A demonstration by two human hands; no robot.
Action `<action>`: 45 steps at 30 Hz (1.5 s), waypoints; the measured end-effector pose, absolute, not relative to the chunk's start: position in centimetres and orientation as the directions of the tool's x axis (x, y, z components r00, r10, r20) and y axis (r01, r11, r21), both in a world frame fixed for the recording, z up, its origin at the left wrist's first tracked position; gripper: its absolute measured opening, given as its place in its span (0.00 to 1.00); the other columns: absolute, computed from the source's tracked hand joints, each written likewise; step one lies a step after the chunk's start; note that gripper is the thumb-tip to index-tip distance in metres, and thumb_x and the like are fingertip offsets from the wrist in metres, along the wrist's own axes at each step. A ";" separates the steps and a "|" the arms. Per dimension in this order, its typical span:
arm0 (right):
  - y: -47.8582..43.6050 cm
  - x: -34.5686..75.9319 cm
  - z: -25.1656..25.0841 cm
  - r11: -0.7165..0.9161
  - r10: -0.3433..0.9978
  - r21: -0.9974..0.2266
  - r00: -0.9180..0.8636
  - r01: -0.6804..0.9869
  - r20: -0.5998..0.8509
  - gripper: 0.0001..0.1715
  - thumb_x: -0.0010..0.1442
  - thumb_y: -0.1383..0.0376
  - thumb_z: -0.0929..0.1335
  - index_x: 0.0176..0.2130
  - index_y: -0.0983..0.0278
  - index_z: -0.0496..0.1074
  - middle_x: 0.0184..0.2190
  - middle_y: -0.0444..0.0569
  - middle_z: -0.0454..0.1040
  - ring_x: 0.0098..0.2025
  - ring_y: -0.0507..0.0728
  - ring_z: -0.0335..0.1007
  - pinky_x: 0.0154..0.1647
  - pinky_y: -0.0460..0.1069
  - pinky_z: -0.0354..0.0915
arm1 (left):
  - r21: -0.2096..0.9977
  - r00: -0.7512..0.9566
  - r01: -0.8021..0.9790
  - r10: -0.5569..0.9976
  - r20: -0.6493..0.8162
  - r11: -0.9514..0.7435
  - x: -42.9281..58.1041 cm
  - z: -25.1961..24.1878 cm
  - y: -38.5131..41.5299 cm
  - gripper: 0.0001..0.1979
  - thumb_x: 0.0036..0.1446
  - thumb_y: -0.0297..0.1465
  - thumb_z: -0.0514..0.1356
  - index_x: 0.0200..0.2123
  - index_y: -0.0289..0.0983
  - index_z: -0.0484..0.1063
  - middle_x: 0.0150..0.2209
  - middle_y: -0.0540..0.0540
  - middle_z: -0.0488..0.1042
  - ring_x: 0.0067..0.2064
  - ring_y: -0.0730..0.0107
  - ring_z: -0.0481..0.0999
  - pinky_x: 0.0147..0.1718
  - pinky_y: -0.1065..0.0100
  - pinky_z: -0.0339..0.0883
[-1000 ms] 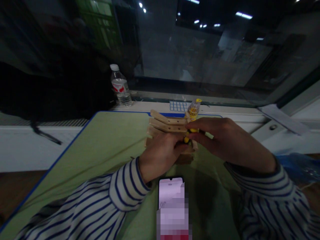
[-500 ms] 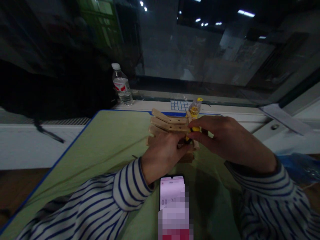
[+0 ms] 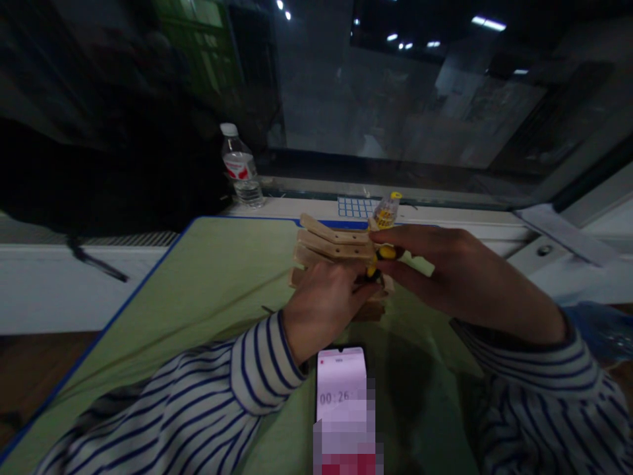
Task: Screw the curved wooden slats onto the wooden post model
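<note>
A wooden piece made of several slats with small holes stands on the table in front of me. My left hand is closed at its near right side, fingers curled around a small yellow-and-black part. From the right, my right hand reaches in with thumb and forefinger close around another yellow-and-black part at the slats' right end. Whether the two parts belong to one tool I cannot tell, and the fingertips hide some of the wood.
A phone showing a running timer lies on the green table nearest me. On the sill stand a water bottle and a smaller yellow-capped bottle, with a blue grid sheet between them. Dark fabric lies at left.
My right hand has shifted slightly to the right, and more of the yellow part shows between its fingers. The left hand stays nearly in place. The wooden piece has barely moved.
</note>
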State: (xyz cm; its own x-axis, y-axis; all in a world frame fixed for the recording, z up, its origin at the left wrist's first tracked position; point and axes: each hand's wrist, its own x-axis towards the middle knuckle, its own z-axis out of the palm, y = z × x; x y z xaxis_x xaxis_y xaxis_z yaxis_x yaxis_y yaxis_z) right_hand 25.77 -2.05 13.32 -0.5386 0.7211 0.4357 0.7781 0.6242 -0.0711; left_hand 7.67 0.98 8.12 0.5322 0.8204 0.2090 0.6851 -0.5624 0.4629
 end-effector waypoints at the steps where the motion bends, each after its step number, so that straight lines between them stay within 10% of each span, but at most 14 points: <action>1: -2.1 25.7 13.4 0.623 0.725 -0.073 -0.540 0.779 0.428 0.19 0.64 0.66 0.65 0.54 0.63 0.71 0.50 0.48 0.77 0.50 0.57 0.75 0.51 0.52 0.70 | 0.455 0.531 0.692 0.822 0.204 -0.560 7.6 8.2 1.0 0.11 0.61 0.39 0.59 0.41 0.43 0.79 0.34 0.48 0.81 0.34 0.62 0.79 0.33 0.65 0.65; 24: -1.8 25.4 13.6 0.544 0.802 -0.119 -0.473 0.830 0.365 0.13 0.64 0.59 0.66 0.42 0.64 0.74 0.32 0.47 0.77 0.32 0.54 0.72 0.33 0.48 0.62 | 0.644 0.669 0.493 0.728 0.148 -0.584 7.0 8.6 1.8 0.15 0.62 0.31 0.57 0.50 0.47 0.74 0.45 0.51 0.80 0.43 0.64 0.78 0.44 0.66 0.69; 45: -2.2 25.6 13.6 0.636 0.742 -0.150 -0.546 0.757 0.389 0.19 0.65 0.69 0.63 0.54 0.62 0.71 0.51 0.48 0.77 0.50 0.55 0.74 0.52 0.51 0.68 | 0.513 0.564 0.621 0.792 0.232 -0.593 7.5 8.1 1.4 0.09 0.60 0.36 0.60 0.41 0.43 0.78 0.34 0.48 0.80 0.39 0.61 0.79 0.42 0.64 0.69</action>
